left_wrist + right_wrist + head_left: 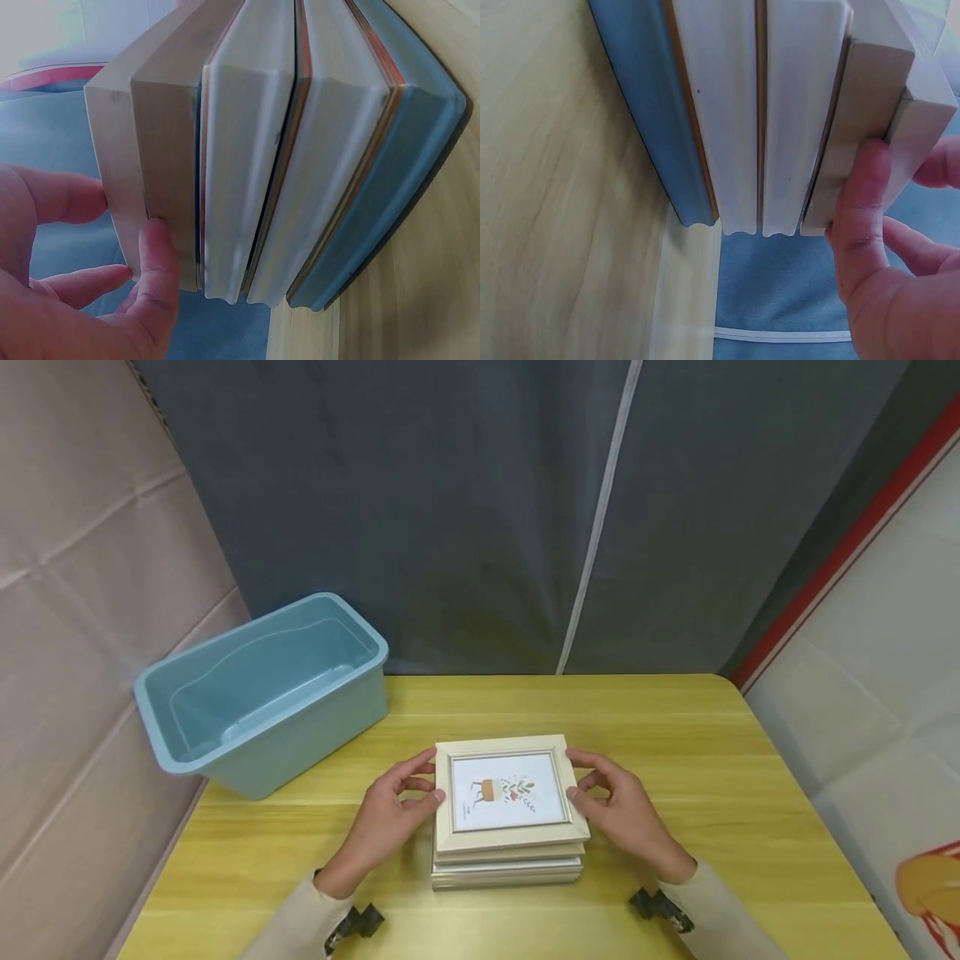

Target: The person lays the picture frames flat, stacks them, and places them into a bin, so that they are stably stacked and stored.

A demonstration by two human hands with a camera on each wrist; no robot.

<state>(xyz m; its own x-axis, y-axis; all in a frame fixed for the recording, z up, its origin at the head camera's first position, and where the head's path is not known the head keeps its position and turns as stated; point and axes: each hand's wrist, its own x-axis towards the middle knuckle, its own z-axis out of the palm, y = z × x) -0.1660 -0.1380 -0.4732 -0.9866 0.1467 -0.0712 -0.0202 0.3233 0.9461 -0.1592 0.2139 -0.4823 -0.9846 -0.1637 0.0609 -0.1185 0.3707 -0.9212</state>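
Note:
A cream picture frame [573, 828] with a silver inner border lies face up on top of a stack of several frames [506, 878]. Its print shows a legged pot with leaves and a red flower. My left hand [390, 822] holds the top frame's left edge between thumb and fingers, while my right hand [628, 814] grips the right edge. The top frame sits slightly askew on a second cream frame [169, 142]. Beneath these, white-edged frames [724, 120] and a bluish bottom frame [649, 97] show in the wrist views.
A blue plastic bin [300, 752] stands at the table's back left. The yellow wood-grain table [675, 735] ends at a dark curtain [450, 527] behind. Pale walls flank both sides, the right one with a red stripe [855, 564].

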